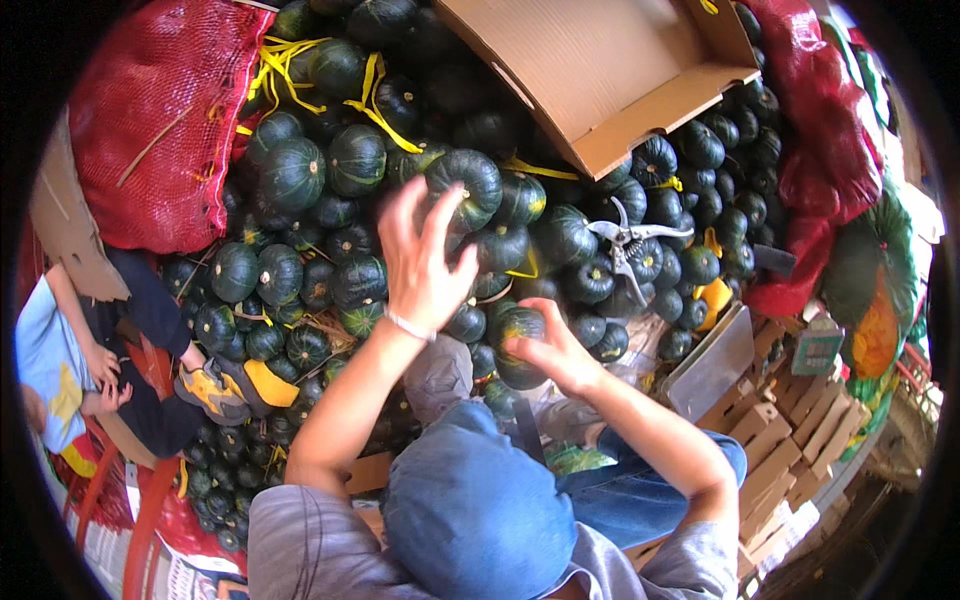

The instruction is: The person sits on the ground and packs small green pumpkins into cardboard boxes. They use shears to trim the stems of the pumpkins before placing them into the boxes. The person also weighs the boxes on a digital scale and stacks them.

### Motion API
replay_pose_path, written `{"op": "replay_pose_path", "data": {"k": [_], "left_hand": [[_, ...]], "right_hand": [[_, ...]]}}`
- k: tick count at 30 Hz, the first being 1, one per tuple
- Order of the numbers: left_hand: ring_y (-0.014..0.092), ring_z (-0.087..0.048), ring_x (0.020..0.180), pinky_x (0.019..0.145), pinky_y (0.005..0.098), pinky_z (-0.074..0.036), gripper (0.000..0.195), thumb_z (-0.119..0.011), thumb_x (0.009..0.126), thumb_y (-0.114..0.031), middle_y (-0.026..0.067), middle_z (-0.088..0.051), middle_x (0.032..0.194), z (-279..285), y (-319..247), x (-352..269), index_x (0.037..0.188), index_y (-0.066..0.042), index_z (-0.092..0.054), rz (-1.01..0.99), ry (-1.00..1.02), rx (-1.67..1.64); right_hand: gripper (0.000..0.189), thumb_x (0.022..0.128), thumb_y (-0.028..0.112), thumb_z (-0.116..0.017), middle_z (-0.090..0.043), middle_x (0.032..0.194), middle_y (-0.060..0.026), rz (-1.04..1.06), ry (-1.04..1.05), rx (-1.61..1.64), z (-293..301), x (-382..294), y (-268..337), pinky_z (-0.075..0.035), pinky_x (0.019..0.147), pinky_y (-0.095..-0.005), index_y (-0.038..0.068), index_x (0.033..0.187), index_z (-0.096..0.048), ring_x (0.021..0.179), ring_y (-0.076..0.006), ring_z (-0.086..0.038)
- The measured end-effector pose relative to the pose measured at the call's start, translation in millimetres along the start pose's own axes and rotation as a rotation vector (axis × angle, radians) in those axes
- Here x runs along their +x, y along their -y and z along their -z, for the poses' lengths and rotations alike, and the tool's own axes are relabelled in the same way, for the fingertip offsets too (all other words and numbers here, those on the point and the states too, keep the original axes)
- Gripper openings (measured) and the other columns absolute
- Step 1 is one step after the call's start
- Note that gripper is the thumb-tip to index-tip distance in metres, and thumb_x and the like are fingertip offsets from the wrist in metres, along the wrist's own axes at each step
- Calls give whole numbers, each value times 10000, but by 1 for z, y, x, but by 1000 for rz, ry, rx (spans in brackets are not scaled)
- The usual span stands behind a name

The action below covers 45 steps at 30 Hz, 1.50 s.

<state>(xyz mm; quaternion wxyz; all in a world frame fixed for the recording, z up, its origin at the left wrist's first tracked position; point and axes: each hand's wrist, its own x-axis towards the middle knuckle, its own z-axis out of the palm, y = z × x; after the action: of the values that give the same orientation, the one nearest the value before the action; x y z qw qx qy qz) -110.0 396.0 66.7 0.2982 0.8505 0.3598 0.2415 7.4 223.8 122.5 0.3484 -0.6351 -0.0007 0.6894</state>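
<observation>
My left hand (424,259) is blurred, its fingers spread over a heap of dark green kabocha squashes. Just past its fingertips lies a large ribbed squash (480,184) with a pale stem scar. I cannot tell whether a finger touches it. My right hand (555,349) grips a green squash with a yellow-orange patch (514,337), thumb across its top. Bypass pruning shears (626,236) with grey handles lie spread on the squashes to the right of my hands. Yellow straps (379,112) trail over the heap beyond my left hand.
A cardboard box (600,67) sits atop the heap at the far side. Red mesh sacks (172,120) bulge at the left, others (810,120) at the right. A seated child (64,360) is at the left edge. Folded cardboard (780,442) is stacked at the right.
</observation>
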Motion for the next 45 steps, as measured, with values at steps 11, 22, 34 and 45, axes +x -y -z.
{"op": "replay_pose_path", "data": {"k": [11, 22, 34, 45], "left_hand": [[386, -552, 1167, 909, 538, -536, 795, -743, 699, -276, 191, -496, 1332, -4, 38, 41, 1411, -155, -410, 713, 598, -1716], [349, -432, 1305, 982, 573, -422, 490, -339, 989, -418, 80, -365, 1520, 76, 23, -80, 1469, -324, -357, 940, 63, -1959], [308, -493, 1234, 982, 477, -435, 418, -460, 954, -412, 96, -463, 1417, 89, -40, -185, 1351, -284, -488, 994, 57, -2030], [262, -520, 1209, 1017, 407, -424, 381, -482, 974, -265, 99, -514, 1350, 96, -72, -197, 1334, -141, -487, 868, -50, -1856]], "right_hand": [[591, 889, 258, -574, -569, 1148, -139, 311, -106, 464, 25, -69, 58, -538, 859, -477, 176, 1422, -332, 1076, -279, -589], [465, 820, 451, -624, -619, 1166, -97, -110, 54, 883, 18, -67, -54, -443, 926, -635, 160, 1178, -569, 1100, -316, -578], [492, 798, 498, -637, -577, 1124, -99, 411, -137, 387, 206, -86, 71, -513, 776, -605, 217, 1175, -492, 1004, -305, -613], [402, 783, 472, -641, -617, 1018, -92, 224, -31, 682, 175, -102, -6, -482, 832, -581, 169, 1041, -584, 962, -308, -579]]}}
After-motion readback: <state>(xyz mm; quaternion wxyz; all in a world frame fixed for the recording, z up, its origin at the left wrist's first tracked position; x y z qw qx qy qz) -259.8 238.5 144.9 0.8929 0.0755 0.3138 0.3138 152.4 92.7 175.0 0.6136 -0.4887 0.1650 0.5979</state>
